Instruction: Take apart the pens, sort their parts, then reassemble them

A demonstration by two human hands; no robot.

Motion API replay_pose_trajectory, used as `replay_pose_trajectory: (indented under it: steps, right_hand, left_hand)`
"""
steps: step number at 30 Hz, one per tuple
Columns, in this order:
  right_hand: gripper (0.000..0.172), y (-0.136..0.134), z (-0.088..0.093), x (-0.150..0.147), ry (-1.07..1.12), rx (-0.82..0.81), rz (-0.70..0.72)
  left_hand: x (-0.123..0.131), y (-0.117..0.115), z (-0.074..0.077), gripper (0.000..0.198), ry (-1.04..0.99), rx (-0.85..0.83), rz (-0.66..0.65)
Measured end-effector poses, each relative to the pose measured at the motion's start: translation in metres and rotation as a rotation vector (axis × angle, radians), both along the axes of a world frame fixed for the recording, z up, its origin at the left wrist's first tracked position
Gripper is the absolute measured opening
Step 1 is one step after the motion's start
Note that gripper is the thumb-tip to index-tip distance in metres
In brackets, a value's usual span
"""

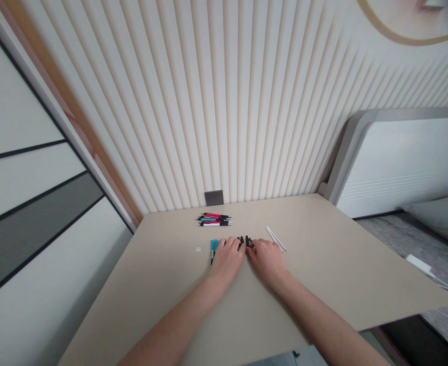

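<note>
Ribbed cream wall panelling (209,101) rises behind a beige tabletop (334,259), with a dark square socket plate (214,197) set low on the wall just above the table's back edge. To the right, a white wall-mounted unit (403,162) stands above a grey rug (395,229), and a white cable (425,267) lies on the rug.

Both hands rest near the middle of the table, close together with their fingertips almost meeting. The left hand (227,259) curves downward, its fingers (233,244) closed narrowly over small black pieces (244,241) that lie between the hands. The right hand (265,262) mirrors it, its fingers (256,245) also drawn in narrowly against those pieces. The fingers hide much of the pieces, so I cannot tell whether either hand is gripping them or only touching them.

Just beside the left hand lie teal-and-black pens (212,250). Farther back, a small bundle of pink, teal and black pens (214,219) lies crosswise. Thin white sticks (276,239) lie just beyond the right hand, and a tiny translucent piece (198,249) sits well left of the hands.
</note>
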State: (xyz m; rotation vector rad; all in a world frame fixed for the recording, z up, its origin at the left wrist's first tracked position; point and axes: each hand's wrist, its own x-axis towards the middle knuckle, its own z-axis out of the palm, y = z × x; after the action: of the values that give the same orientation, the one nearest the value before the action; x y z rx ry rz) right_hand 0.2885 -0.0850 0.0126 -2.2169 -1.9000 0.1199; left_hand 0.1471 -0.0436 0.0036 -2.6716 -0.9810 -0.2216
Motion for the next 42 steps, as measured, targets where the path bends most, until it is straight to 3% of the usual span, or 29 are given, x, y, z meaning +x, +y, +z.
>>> replay_pose_trajectory:
  steps: [14,18,21,24,29,35,42]
  right_hand:
    - [0.025,0.000,0.002,-0.001,0.003,-0.021,0.051]
    - [0.025,-0.001,0.002,0.002,0.006,-0.008,0.072]
    - [0.029,-0.001,0.003,0.004,0.009,-0.009,0.064]
    - [0.032,-0.001,0.005,0.006,0.016,0.005,0.042]
    - [0.036,-0.001,0.005,0.006,0.024,0.052,0.056]
    - [0.035,0.000,0.003,0.006,0.011,0.057,0.080]
    - [0.035,-0.002,0.004,0.007,0.018,0.053,0.090]
  left_hand:
    - [-0.004,-0.002,-0.001,0.015,-0.010,-0.008,-0.022]
    - [-0.007,-0.003,0.005,0.017,-0.043,-0.004,-0.032]
    - [-0.018,0.013,0.016,0.019,-0.115,0.018,-0.033]
    - [-0.041,0.049,0.026,0.021,-0.104,0.017,0.028]
    - [-0.080,0.101,0.024,0.022,0.005,-0.028,0.154]
    - [-0.084,0.106,0.009,0.025,0.009,-0.050,0.143]
    - [-0.084,0.105,0.004,0.020,-0.007,-0.041,0.163]
